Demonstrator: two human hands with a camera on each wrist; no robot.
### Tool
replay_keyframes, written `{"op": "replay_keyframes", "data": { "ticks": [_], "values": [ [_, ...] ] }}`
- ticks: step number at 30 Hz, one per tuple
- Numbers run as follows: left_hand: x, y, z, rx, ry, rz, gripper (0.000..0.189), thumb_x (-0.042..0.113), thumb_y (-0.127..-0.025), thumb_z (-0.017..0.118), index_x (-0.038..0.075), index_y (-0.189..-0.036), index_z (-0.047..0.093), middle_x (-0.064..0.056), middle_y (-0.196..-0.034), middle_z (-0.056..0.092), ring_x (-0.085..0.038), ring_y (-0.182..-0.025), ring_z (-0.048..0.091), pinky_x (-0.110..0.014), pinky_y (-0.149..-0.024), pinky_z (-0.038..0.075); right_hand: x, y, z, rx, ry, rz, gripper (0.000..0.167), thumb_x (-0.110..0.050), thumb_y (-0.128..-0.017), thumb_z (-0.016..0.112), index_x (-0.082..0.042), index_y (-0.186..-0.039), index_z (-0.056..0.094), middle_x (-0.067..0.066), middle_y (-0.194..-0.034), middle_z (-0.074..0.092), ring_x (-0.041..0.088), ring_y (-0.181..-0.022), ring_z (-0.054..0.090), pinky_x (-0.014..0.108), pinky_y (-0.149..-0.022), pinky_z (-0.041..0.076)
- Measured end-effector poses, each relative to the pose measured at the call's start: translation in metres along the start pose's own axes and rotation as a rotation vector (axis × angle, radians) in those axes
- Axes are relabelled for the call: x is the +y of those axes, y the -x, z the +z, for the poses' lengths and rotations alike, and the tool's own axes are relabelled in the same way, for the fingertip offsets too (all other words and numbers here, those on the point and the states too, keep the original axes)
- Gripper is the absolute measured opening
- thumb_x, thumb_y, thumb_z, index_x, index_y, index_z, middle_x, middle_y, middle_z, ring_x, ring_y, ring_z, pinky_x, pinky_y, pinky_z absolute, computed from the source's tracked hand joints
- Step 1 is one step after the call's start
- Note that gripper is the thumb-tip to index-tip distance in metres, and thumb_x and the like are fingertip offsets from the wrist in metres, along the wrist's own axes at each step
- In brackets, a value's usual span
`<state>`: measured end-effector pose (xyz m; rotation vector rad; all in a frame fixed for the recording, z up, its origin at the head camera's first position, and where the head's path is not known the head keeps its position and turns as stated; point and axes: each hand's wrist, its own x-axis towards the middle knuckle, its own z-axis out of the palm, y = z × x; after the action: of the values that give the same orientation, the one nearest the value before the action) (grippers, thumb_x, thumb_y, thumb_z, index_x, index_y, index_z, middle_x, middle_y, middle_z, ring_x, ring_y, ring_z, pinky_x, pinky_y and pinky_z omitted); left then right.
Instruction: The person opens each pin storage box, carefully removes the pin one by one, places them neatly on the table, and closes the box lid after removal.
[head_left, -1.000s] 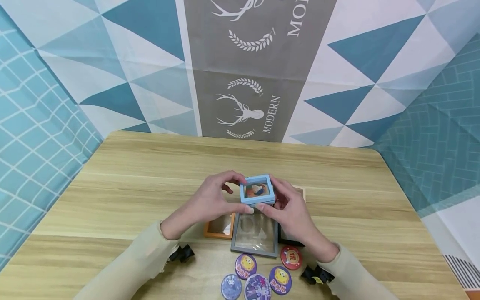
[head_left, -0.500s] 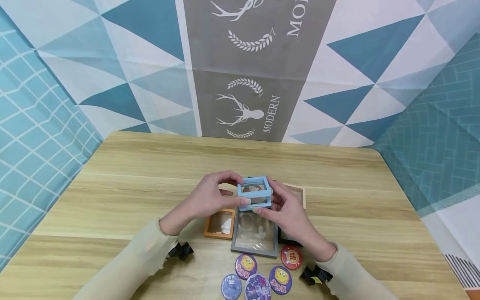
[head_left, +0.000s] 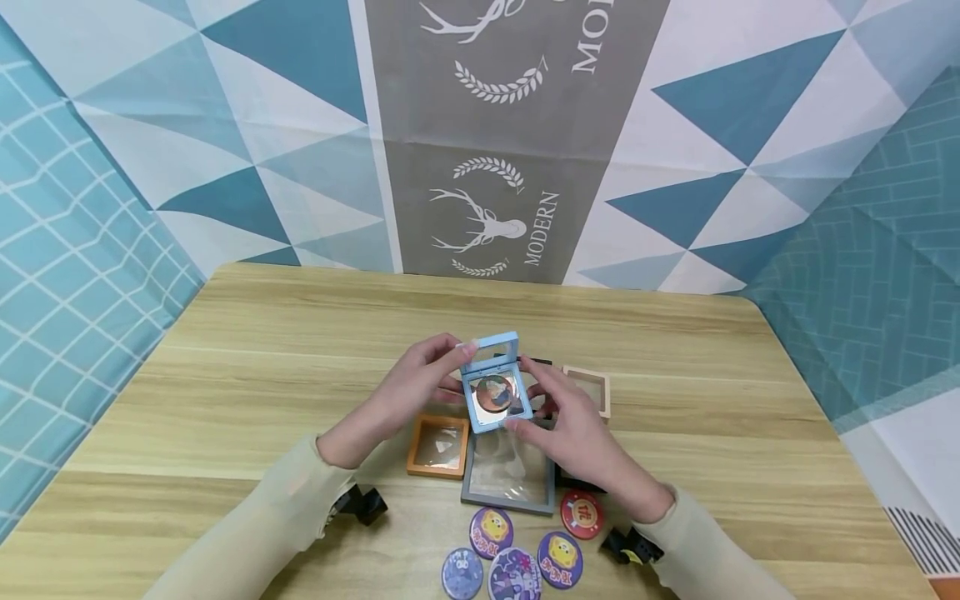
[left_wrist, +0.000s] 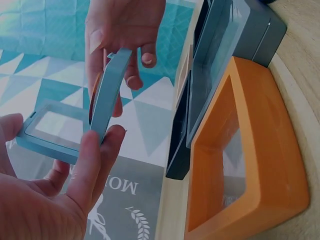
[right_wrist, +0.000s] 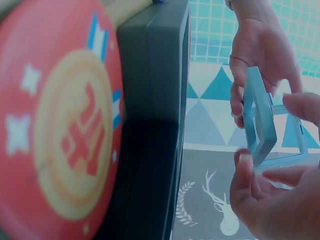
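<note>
A small light-blue hinged display frame [head_left: 470, 406] stands open in the air above the other frames. Inside its lower half lies a round picture badge [head_left: 494, 393], over clear film. My left hand [head_left: 408, 390] pinches the raised lid [left_wrist: 57, 125] with thumb and fingers, its other fingers beside the lower half. On the opposite side, my right hand [head_left: 576, 427] holds the lower half by its edge, thumb at the near corner. Seen edge-on in the left wrist view, the badge [left_wrist: 95, 97] sits against the film.
Beneath the hands lie an orange frame [head_left: 438, 473], a larger grey frame [head_left: 508, 506], a black frame [head_left: 581, 482] and a beige frame [head_left: 606, 392]. Nearer the front are several round badges, including a red one [head_left: 582, 514] and a purple one [head_left: 514, 575].
The blue frame went from closed to hinged open, its lid lifted away by my left hand. The badge inside now shows uncovered. Both hands shifted slightly left with the frame.
</note>
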<state>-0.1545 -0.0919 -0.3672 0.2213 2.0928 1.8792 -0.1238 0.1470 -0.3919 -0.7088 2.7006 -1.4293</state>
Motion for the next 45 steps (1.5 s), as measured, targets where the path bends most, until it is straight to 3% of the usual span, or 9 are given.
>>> {"op": "replay_keyframes", "data": {
  "ticks": [5,9,13,21,26,29,36,40,45],
  "values": [
    [-0.002,0.000,0.002,-0.011,-0.027,-0.030,0.050,0.047,-0.102,0.052,-0.002,-0.110,0.055,-0.017,-0.106,0.064,-0.027,-0.084,0.070,-0.044,-0.079,0.058,-0.001,0.000,0.000,0.062,0.124,-0.045,0.055,-0.033,-0.089,0.076,-0.013,-0.137,0.059,0.001,-0.138,0.051,0.019,-0.111,0.054,0.037,-0.078,0.052],
    [-0.002,0.001,0.006,-0.056,-0.057,-0.042,0.050,0.047,-0.102,0.052,-0.002,-0.111,0.054,-0.016,-0.104,0.064,-0.026,-0.084,0.070,-0.040,-0.078,0.059,-0.002,0.001,0.002,0.086,0.211,-0.056,0.048,-0.039,-0.088,0.076,-0.014,-0.128,0.066,0.003,-0.140,0.049,0.023,-0.125,0.043,0.048,-0.092,0.044],
    [-0.002,0.002,0.009,-0.072,-0.066,-0.043,0.050,0.046,-0.102,0.052,-0.003,-0.112,0.055,-0.016,-0.104,0.064,-0.026,-0.085,0.069,-0.037,-0.077,0.059,-0.002,0.001,0.004,0.115,0.226,-0.055,0.033,-0.033,-0.083,0.082,-0.016,-0.110,0.072,0.004,-0.139,0.051,0.027,-0.130,0.035,0.055,-0.097,0.037],
    [-0.007,-0.002,0.004,-0.064,-0.078,-0.049,0.050,0.047,-0.101,0.053,-0.002,-0.112,0.056,-0.019,-0.107,0.066,-0.026,-0.085,0.070,-0.042,-0.079,0.059,-0.001,-0.001,0.002,0.171,0.157,-0.106,0.018,-0.021,-0.082,0.084,-0.021,-0.086,0.066,0.001,-0.127,0.060,0.024,-0.119,0.046,0.046,-0.091,0.039],
    [-0.009,-0.005,-0.003,-0.027,-0.111,-0.045,0.053,0.050,-0.100,0.054,-0.001,-0.112,0.056,-0.017,-0.110,0.064,-0.027,-0.088,0.069,-0.042,-0.081,0.058,-0.007,0.001,0.000,0.156,0.079,-0.123,0.018,-0.008,-0.084,0.081,-0.019,-0.087,0.066,-0.008,-0.099,0.066,0.016,-0.086,0.059,0.033,-0.069,0.050],
    [-0.008,-0.006,-0.006,-0.004,-0.125,-0.038,0.054,0.051,-0.099,0.055,-0.001,-0.115,0.056,-0.017,-0.112,0.063,-0.028,-0.090,0.069,-0.044,-0.084,0.057,-0.017,0.006,0.003,0.083,0.029,-0.120,0.017,-0.007,-0.085,0.079,-0.018,-0.091,0.067,-0.011,-0.087,0.064,0.010,-0.074,0.060,0.028,-0.064,0.054],
    [-0.008,-0.006,-0.008,0.003,-0.164,-0.021,0.053,0.052,-0.098,0.056,0.001,-0.115,0.057,-0.015,-0.112,0.062,-0.027,-0.092,0.067,-0.044,-0.086,0.056,-0.036,0.023,0.021,-0.256,0.023,-0.060,0.010,-0.012,-0.091,0.073,-0.018,-0.094,0.066,-0.012,-0.086,0.066,-0.001,-0.076,0.062,0.020,-0.066,0.054],
    [-0.008,-0.006,-0.007,-0.003,-0.179,-0.020,0.053,0.052,-0.098,0.056,0.002,-0.115,0.057,-0.015,-0.113,0.062,-0.026,-0.092,0.067,-0.043,-0.085,0.057,-0.040,0.031,0.031,-0.379,0.039,-0.110,0.011,-0.009,-0.093,0.071,-0.017,-0.088,0.066,-0.014,-0.082,0.066,-0.005,-0.074,0.061,0.015,-0.065,0.052],
    [-0.007,-0.005,-0.005,-0.006,-0.211,-0.023,0.051,0.053,-0.098,0.055,0.005,-0.115,0.058,-0.013,-0.113,0.063,-0.025,-0.091,0.067,-0.040,-0.083,0.058,-0.038,0.037,0.041,-0.432,0.133,-0.241,0.012,-0.007,-0.093,0.069,-0.019,-0.093,0.073,-0.017,-0.084,0.064,-0.010,-0.076,0.055,0.009,-0.071,0.047]
  ]
}}
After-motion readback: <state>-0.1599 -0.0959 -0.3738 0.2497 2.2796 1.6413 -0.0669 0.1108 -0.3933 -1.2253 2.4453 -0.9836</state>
